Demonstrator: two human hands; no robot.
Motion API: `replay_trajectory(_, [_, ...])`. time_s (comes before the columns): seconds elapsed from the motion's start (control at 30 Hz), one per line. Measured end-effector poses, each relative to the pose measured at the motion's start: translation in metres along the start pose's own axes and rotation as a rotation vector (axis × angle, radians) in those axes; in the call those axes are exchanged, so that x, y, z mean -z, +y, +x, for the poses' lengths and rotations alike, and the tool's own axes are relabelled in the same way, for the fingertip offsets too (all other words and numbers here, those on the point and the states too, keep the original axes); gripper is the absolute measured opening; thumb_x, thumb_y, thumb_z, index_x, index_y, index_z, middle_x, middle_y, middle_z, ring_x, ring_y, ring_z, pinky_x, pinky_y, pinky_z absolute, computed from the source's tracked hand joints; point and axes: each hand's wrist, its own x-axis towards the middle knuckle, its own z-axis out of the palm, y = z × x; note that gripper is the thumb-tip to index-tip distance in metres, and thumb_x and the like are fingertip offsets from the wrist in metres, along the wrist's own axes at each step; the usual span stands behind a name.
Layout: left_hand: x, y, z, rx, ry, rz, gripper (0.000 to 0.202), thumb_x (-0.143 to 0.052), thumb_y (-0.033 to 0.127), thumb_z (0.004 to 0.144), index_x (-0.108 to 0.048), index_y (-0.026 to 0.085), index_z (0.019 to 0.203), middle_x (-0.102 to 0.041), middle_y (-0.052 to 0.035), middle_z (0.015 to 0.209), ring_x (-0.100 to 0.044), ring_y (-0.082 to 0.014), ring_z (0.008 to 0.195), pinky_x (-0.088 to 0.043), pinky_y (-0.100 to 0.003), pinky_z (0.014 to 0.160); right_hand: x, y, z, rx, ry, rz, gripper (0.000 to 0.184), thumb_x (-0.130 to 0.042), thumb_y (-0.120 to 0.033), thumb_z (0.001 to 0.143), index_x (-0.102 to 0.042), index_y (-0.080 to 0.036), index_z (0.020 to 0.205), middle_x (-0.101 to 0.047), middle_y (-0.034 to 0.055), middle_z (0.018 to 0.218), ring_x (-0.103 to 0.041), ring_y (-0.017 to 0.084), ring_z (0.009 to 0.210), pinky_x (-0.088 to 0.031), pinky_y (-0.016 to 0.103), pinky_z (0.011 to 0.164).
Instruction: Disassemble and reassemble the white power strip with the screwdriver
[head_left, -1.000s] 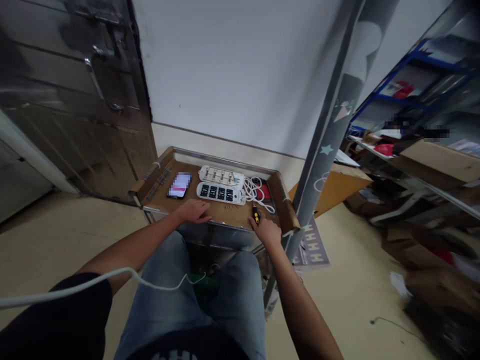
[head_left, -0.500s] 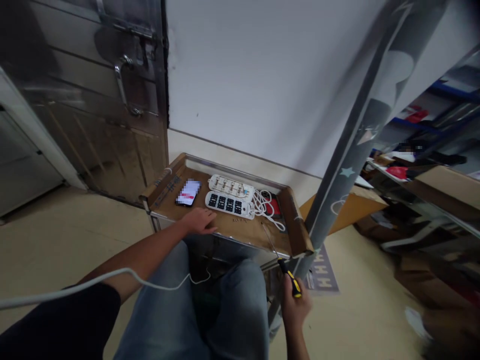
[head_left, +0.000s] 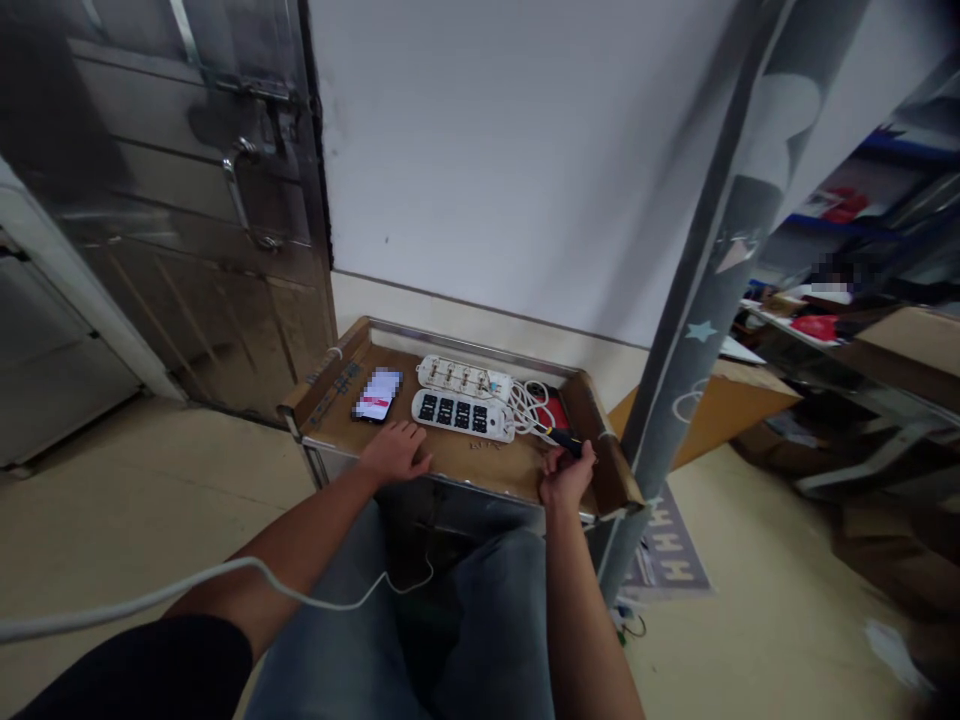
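My left hand (head_left: 395, 453) lies flat with fingers spread on the brown top of a small metal-framed table (head_left: 495, 467), just in front of a white power strip (head_left: 463, 415). A second strip part (head_left: 465, 379), opened with its brass contacts showing, lies behind it. My right hand (head_left: 566, 476) is closed around a black and yellow screwdriver (head_left: 564, 440) at the table's right front. The tool points left toward the coiled white cord (head_left: 529, 405).
A phone (head_left: 376, 394) lies on the table's left side. A grey patterned pole (head_left: 697, 290) leans right of the table. Shelving with boxes (head_left: 862, 330) fills the right. A metal door (head_left: 187, 200) stands at the left. A white cable (head_left: 225, 580) crosses my lap.
My right hand was low beside the table with the screwdriver half a second ago. It has come back up onto the table's right front. The left hand has stayed put.
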Motion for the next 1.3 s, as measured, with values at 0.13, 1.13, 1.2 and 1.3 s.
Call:
replay_trajectory(0.13, [-0.001,-0.003,0.003,-0.019,-0.015,0.004,0.036,-0.050,0.049,0.102,-0.064,0.016,0.111,-0.070,-0.0148,0.112,-0.063,-0.0314,0.111,-0.049,-0.046,0.098,0.013,0.000,0.008,-0.112,-0.016,0.099,0.045,-0.059,-0.053,0.104,-0.063,-0.011,0.120,-0.064,0.0052,0.101,-0.061,0.008,0.085,-0.058,0.023,0.076])
replay_trajectory(1.13, [0.003,-0.009,0.010,-0.081,-0.067,0.038,0.035,-0.052,0.049,0.102,-0.064,0.016,0.108,-0.071,-0.0136,0.111,-0.068,-0.0289,0.106,-0.050,-0.043,0.093,0.007,-0.003,0.002,-0.060,-0.020,0.114,0.042,-0.061,-0.048,0.104,-0.063,-0.011,0.123,-0.064,0.0051,0.102,-0.062,0.008,0.085,-0.058,0.023,0.075])
replay_trajectory(1.2, [0.004,-0.008,0.010,-0.082,-0.066,0.035,0.035,-0.052,0.048,0.102,-0.064,0.016,0.108,-0.071,-0.0137,0.111,-0.068,-0.0289,0.106,-0.050,-0.043,0.093,0.005,-0.002,0.002,-0.064,-0.003,0.098,0.041,-0.062,-0.047,0.104,-0.063,-0.011,0.122,-0.064,0.0052,0.102,-0.062,0.008,0.086,-0.058,0.023,0.076])
replay_trajectory(1.3, [0.004,-0.008,0.010,-0.079,-0.059,0.026,0.033,-0.053,0.047,0.102,-0.064,0.017,0.107,-0.071,-0.0140,0.110,-0.067,-0.0292,0.105,-0.051,-0.043,0.093,0.002,-0.001,0.003,-0.062,0.023,0.076,0.040,-0.062,-0.046,0.104,-0.063,-0.010,0.121,-0.065,0.0055,0.103,-0.063,0.009,0.088,-0.059,0.024,0.078])
